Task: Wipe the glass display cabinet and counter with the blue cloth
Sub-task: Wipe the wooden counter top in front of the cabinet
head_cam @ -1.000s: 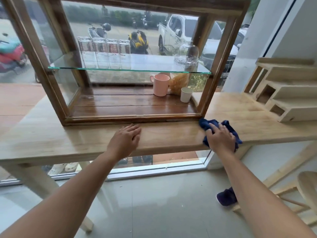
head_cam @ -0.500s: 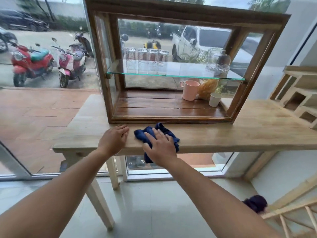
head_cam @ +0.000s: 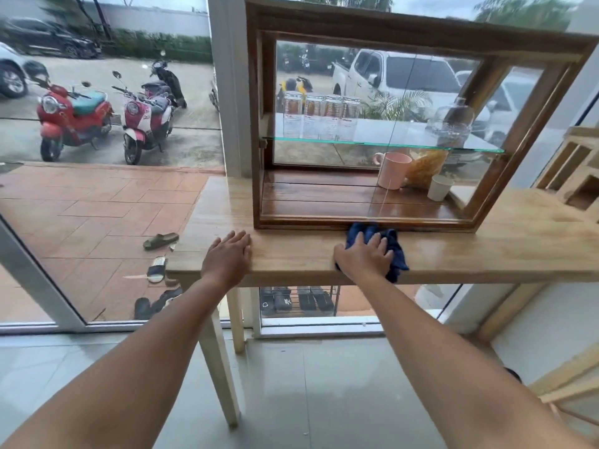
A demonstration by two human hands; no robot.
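A wood-framed glass display cabinet (head_cam: pixel 418 30) stands on a pale wooden counter (head_cam: pixel 486 251). My right hand (head_cam: pixel 364 257) presses flat on a crumpled blue cloth (head_cam: pixel 393 251) on the counter's front strip, just below the cabinet's bottom rail. My left hand (head_cam: pixel 228 257) lies flat with its fingers spread on the counter near its left end, holding nothing. Inside the cabinet a glass shelf (head_cam: pixel 389 144) carries several jars (head_cam: pixel 321 116). Below it stand a pink mug (head_cam: pixel 393 170) and a white cup (head_cam: pixel 439 187).
A light wooden stepped rack (head_cam: pixel 573 176) stands on the counter at the far right. Behind the counter is a full-height window with scooters and cars outside. Sandals lie on the paving; shoes sit on a rack (head_cam: pixel 298 299) under the counter.
The right hand swept the cloth left along the counter from the cabinet's right corner to beside the left hand, then back right toward the middle. The view has shifted left.
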